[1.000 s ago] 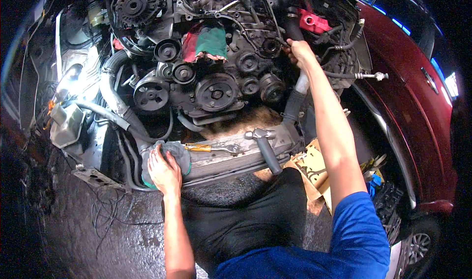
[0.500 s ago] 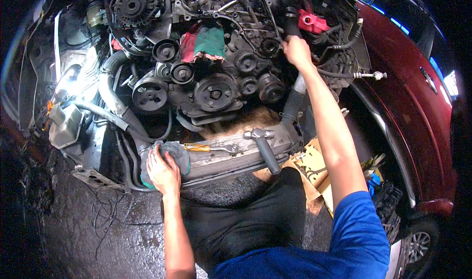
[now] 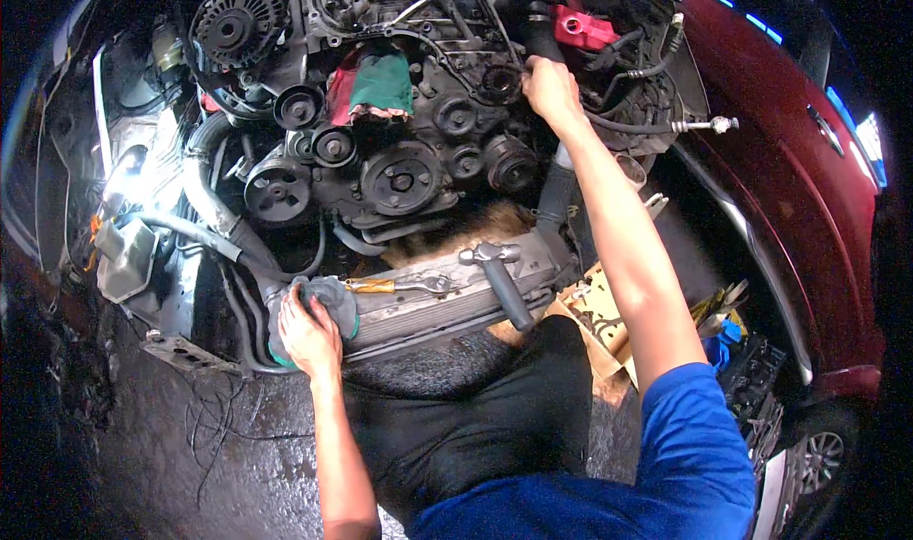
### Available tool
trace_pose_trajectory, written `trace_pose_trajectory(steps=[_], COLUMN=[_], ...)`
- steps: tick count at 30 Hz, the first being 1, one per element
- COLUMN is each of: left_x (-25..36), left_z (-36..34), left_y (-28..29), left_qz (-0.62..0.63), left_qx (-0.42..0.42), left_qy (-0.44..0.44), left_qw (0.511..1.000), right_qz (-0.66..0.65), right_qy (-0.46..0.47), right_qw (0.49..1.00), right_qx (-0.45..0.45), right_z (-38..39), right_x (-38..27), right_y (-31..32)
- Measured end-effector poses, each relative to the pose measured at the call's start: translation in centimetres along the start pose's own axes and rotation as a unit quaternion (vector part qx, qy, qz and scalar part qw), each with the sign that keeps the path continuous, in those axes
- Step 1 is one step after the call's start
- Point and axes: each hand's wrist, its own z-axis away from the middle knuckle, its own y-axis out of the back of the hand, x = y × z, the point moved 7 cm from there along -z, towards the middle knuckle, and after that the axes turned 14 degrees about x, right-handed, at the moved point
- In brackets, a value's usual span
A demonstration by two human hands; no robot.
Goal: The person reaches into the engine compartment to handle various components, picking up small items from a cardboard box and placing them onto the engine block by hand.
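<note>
My left hand (image 3: 312,336) lies over a bunched grey cloth (image 3: 340,310) at the left end of the radiator, its fingers stretched out on top. Green edging shows at the cloth's lower side. My right hand (image 3: 553,91) reaches into the right of the engine bay, fingers curled beside a black hose (image 3: 542,42). What those fingers grip is hidden. Left of it is a dark round opening (image 3: 500,82) in the engine front. On the radiator (image 3: 428,314) rest a ratchet (image 3: 399,284) with a yellow-brown handle and a ball-peen hammer (image 3: 507,288) with a dark grip.
Red and green cloths (image 3: 380,86) cover part of the engine above the pulleys (image 3: 401,179). A red plastic part (image 3: 583,29) sits beyond my right hand. Right of my legs is an open cardboard box (image 3: 592,317) of parts. A dark red car (image 3: 789,150) stands at the right.
The whole view has shifted slightly, so the engine and tools appear a little further left. Both hands stay in about the same places on the car.
</note>
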Motion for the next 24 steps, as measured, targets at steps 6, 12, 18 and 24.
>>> trace_pose_trajectory(steps=[6,12,18,24], left_x=[0.3,-0.1,9.4,15.6], left_z=[0.2,-0.3,-1.3,1.3], left_y=[-0.6,0.4,4.5,1.0], left_qz=[-0.008,-0.012,0.376,0.703], left_qx=[-0.012,0.005,-0.009,-0.149], left_qy=[0.004,-0.001,0.138,0.49], left_qw=[1.0,1.0,0.916,0.493], right_qz=[-0.072,-0.231,-0.458,-0.432], right_qy=[-0.082,-0.156,-0.125,0.106], right_qw=[0.994,0.959,0.879,0.875], right_qx=[0.011,0.059,-0.047,-0.192], right_z=[0.4,2.9,14.9,27.1], right_x=[3.0,2.1,-8.3,-18.6], right_y=[-0.2,2.5,7.2,6.1])
